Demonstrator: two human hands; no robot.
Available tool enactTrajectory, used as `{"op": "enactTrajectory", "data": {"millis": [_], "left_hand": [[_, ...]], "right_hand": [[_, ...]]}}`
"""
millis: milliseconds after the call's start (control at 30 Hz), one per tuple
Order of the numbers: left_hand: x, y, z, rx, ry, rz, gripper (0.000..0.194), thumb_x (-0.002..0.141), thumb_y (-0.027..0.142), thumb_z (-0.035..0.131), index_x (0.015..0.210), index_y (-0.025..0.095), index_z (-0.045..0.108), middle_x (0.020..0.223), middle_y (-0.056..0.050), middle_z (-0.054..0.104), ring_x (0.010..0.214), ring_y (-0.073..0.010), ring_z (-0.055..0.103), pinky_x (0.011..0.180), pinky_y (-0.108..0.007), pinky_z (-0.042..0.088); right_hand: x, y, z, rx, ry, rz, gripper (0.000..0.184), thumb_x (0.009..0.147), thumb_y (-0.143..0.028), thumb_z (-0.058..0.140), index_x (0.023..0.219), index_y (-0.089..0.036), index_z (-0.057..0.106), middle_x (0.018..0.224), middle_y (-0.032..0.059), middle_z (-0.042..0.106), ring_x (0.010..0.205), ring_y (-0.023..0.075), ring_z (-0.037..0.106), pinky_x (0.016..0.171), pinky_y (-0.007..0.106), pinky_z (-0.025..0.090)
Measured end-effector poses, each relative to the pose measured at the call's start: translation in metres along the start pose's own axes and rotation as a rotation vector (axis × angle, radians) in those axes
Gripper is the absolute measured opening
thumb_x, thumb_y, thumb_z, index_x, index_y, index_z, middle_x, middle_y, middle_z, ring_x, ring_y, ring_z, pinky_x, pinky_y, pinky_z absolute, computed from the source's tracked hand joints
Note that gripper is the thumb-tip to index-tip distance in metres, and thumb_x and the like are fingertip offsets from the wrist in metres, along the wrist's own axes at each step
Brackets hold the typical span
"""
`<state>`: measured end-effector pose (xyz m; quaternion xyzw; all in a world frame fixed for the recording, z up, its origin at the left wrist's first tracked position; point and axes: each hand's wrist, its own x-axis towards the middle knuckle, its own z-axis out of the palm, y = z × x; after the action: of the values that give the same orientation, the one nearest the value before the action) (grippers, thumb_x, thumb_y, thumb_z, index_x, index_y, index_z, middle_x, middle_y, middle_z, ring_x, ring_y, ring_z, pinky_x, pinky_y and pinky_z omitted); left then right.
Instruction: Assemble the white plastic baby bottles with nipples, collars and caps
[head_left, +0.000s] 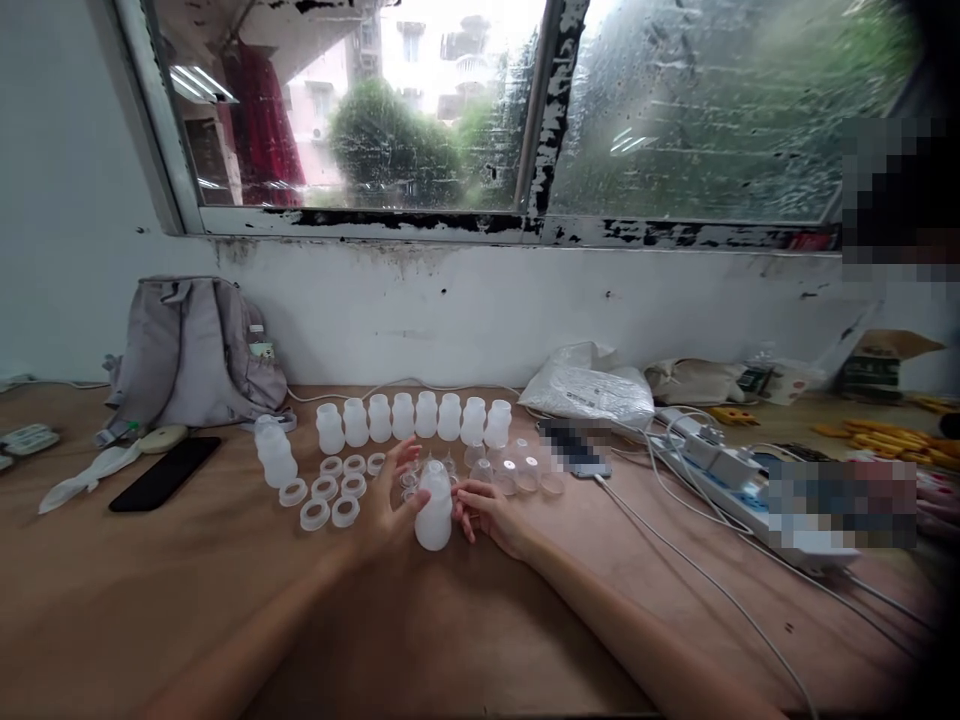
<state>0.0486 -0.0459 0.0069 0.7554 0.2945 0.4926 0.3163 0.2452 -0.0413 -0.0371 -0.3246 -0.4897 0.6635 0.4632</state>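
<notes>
The step seems to be positioning the capped bottle (434,525), upright before the bottle row (403,417), between the spread left hand (394,497) and the loosely curled right hand (489,508), and next calls for a steady grip.

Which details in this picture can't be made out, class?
Head view:
Small clear parts: partly hidden by the nearest bottle.
Screen of the cabled phone: pixelated.
Part of the power strip: masked by pixel blocks.
Outdoors through right windowpane: blurred by wet glass.
Forearms: cut by bottom edge.
</notes>
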Motion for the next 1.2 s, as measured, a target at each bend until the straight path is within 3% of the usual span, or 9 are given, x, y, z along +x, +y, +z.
{"op": "enactTrajectory", "data": {"millis": [133, 233, 300, 367, 533, 667, 800, 967, 1200], "left_hand": [[0.016, 0.019, -0.005, 0.126, -0.193, -0.033, 0.033, 0.079, 0.035, 0.049, 0.108, 0.02, 0.05, 0.101, -0.004, 0.059, 0.09, -0.0165, 0.057, 0.081, -0.031, 0.045], [0.027, 0.031, -0.021, 0.262, -0.275, 0.022, 0.03, 0.078, 0.038, 0.05, 0.1, 0.019, 0.054, 0.095, -0.003, 0.063, 0.086, -0.0167, 0.058, 0.078, -0.028, 0.045], [0.038, 0.037, -0.042, 0.371, -0.241, 0.041, 0.031, 0.077, 0.041, 0.05, 0.097, 0.018, 0.055, 0.094, -0.004, 0.064, 0.088, -0.0179, 0.058, 0.078, -0.028, 0.045], [0.051, 0.041, -0.07, 0.504, -0.134, 0.017, 0.035, 0.076, 0.045, 0.048, 0.096, 0.016, 0.055, 0.093, -0.005, 0.064, 0.088, -0.0195, 0.059, 0.077, -0.029, 0.045], [0.086, 0.036, -0.143, 0.937, -0.014, -0.229, 0.041, 0.074, 0.048, 0.045, 0.098, 0.016, 0.053, 0.099, -0.006, 0.063, 0.091, -0.0189, 0.058, 0.076, -0.024, 0.044], [0.094, 0.018, -0.176, 1.146, -0.003, -0.384, 0.042, 0.072, 0.047, 0.044, 0.099, 0.017, 0.053, 0.097, -0.007, 0.064, 0.093, -0.0229, 0.057, 0.078, -0.028, 0.041], [0.089, -0.007, -0.187, 1.221, -0.017, -0.49, 0.043, 0.07, 0.046, 0.043, 0.098, 0.015, 0.054, 0.097, -0.012, 0.064, 0.096, -0.029, 0.056, 0.081, -0.036, 0.038], [0.083, -0.034, -0.19, 1.245, -0.079, -0.568, 0.045, 0.072, 0.045, 0.041, 0.102, 0.014, 0.052, 0.1, -0.014, 0.062, 0.097, -0.0305, 0.055, 0.077, -0.036, 0.04], [0.082, -0.047, -0.188, 1.269, -0.104, -0.602, 0.046, 0.076, 0.043, 0.035, 0.108, 0.013, 0.048, 0.103, -0.017, 0.06, 0.098, -0.0311, 0.054, 0.078, -0.04, 0.039]], "right_hand": [[-0.001, 0.002, 0.002, -0.063, 0.027, -0.01, 0.025, 0.068, -0.035, 0.063, 0.076, -0.013, 0.056, 0.056, -0.0022, 0.055, 0.037, 0.0059, 0.047, 0.035, 0.018, 0.039], [-0.002, 0.004, 0.003, -0.108, 0.052, -0.033, 0.026, 0.068, -0.036, 0.062, 0.078, -0.012, 0.056, 0.057, -0.0022, 0.054, 0.038, 0.0054, 0.047, 0.035, 0.017, 0.038], [-0.003, 0.005, 0.003, -0.148, 0.062, -0.04, 0.027, 0.069, -0.036, 0.061, 0.08, -0.012, 0.057, 0.056, -0.0023, 0.054, 0.039, 0.0053, 0.047, 0.035, 0.017, 0.037], [-0.003, 0.006, 0.003, -0.177, 0.069, -0.04, 0.027, 0.069, -0.036, 0.061, 0.081, -0.011, 0.057, 0.055, -0.0026, 0.053, 0.039, 0.0053, 0.047, 0.035, 0.016, 0.037], [-0.004, 0.006, 0.002, -0.204, 0.073, -0.044, 0.027, 0.069, -0.036, 0.061, 0.08, -0.012, 0.059, 0.055, -0.0026, 0.053, 0.038, 0.0054, 0.046, 0.035, 0.017, 0.036], [-0.004, 0.005, 0.004, -0.223, 0.074, -0.041, 0.026, 0.067, -0.037, 0.061, 0.077, -0.013, 0.059, 0.054, -0.0031, 0.054, 0.038, 0.0055, 0.046, 0.035, 0.017, 0.036], [-0.005, 0.003, 0.006, -0.236, 0.082, -0.033, 0.026, 0.066, -0.038, 0.061, 0.074, -0.014, 0.058, 0.053, -0.0033, 0.054, 0.037, 0.0059, 0.046, 0.034, 0.017, 0.034], [-0.005, 0.001, 0.008, -0.254, 0.085, -0.019, 0.026, 0.065, -0.038, 0.061, 0.072, -0.014, 0.056, 0.052, -0.0037, 0.053, 0.037, 0.0063, 0.046, 0.034, 0.018, 0.034], [-0.005, 0.001, 0.009, -0.278, 0.071, -0.027, 0.024, 0.067, -0.036, 0.06, 0.072, -0.014, 0.056, 0.052, -0.0039, 0.052, 0.037, 0.0059, 0.045, 0.033, 0.017, 0.035]]}}
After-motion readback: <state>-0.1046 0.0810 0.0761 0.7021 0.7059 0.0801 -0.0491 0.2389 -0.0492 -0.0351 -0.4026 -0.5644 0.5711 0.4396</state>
